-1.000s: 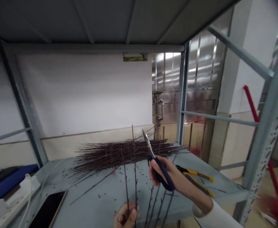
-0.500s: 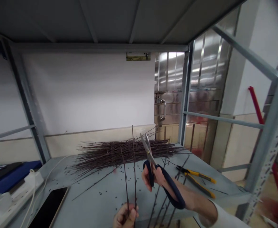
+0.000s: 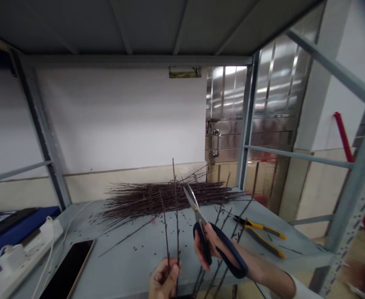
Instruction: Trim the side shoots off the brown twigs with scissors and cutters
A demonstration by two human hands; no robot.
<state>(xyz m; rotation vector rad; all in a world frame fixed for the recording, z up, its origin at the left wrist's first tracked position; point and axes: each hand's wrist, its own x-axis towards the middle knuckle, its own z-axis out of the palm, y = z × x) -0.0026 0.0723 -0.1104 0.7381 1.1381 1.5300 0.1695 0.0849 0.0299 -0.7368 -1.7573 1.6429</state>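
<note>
Two thin dark twigs (image 3: 178, 232) stand upright in my left hand (image 3: 165, 278), pinched between thumb and fingers low in the view. My right hand (image 3: 205, 247) holds scissors (image 3: 198, 211) with dark blue handles, fingers through the loops. The blades are slightly parted and point up and left, just right of the taller twig and apart from it. Behind them a big pile of dark twigs (image 3: 151, 199) lies across the back of the shelf. Several more twigs (image 3: 223, 257) slant up beneath and beside my right forearm; what supports them is hidden.
Yellow-handled pliers (image 3: 265, 232) lie on the grey shelf (image 3: 126, 270) at right. At left are a phone (image 3: 68, 268), a white power strip (image 3: 26, 257) with cables and a blue folder (image 3: 14, 238). Metal posts (image 3: 247, 124) frame the shelf. Small dark bits are scattered about.
My right hand and the scissors have shifted slightly down and right. The scissor blades look a little closer together. My left hand still holds the two twigs, and the view has turned slightly.
</note>
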